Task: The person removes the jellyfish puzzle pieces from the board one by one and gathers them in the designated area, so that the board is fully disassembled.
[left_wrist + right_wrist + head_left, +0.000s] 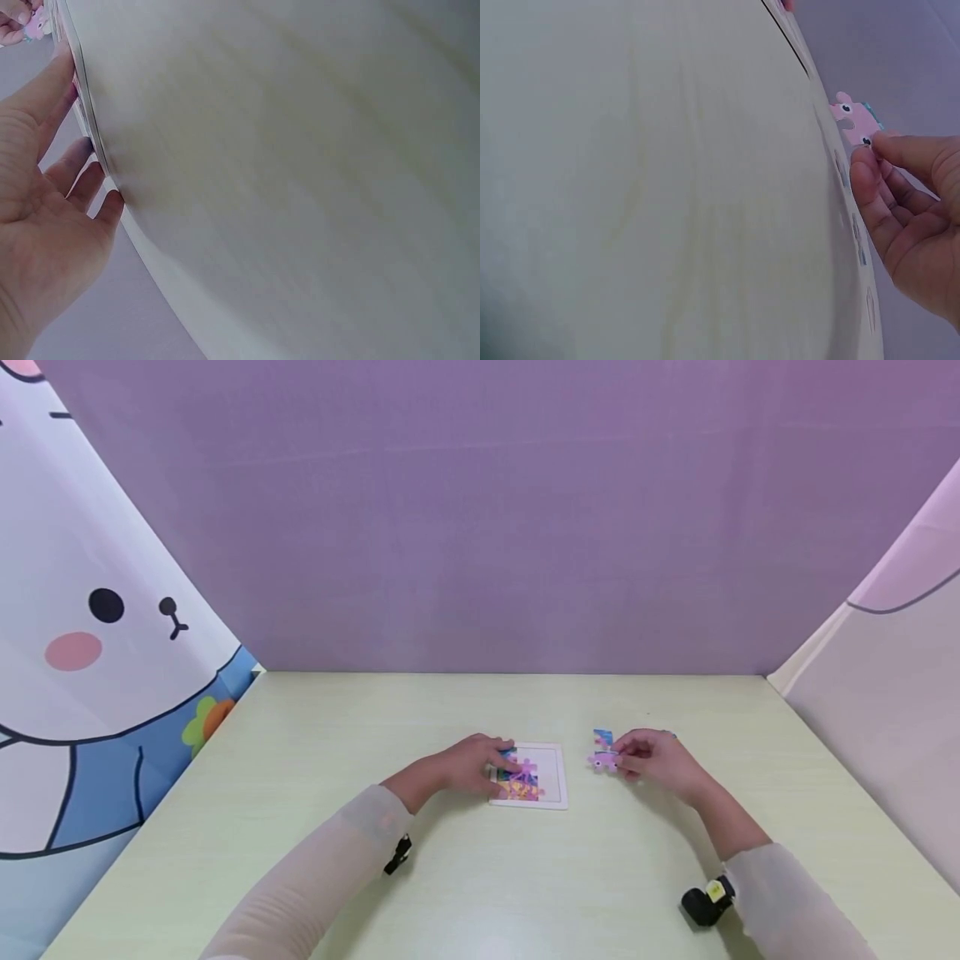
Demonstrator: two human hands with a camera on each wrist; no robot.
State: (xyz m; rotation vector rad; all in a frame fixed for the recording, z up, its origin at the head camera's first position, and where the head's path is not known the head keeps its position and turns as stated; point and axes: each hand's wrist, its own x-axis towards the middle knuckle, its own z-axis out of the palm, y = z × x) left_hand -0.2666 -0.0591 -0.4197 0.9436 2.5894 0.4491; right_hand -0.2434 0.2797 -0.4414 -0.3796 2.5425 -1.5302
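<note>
A white puzzle tray [553, 777] lies on the table, its left part filled with joined pink, yellow and blue jigsaw pieces [525, 789]. My left hand [472, 764] rests on the tray's left side, its fingers spread over the pieces; the left wrist view shows the fingertips along the tray edge. To the right of the tray, my right hand [654, 760] pinches a pink puzzle piece [855, 120] with printed eyes between thumb and forefinger, raised off the table. Just beyond it lies another puzzle piece [602, 737], blue and pink.
The pale table [420, 893] runs back to a purple cloth wall [480, 527]. A cartoon-printed cloth [112, 735] hangs on the left, and a pale pink one [900, 693] on the right. In the right wrist view, flat puzzle pieces [859, 240] lie near the hand.
</note>
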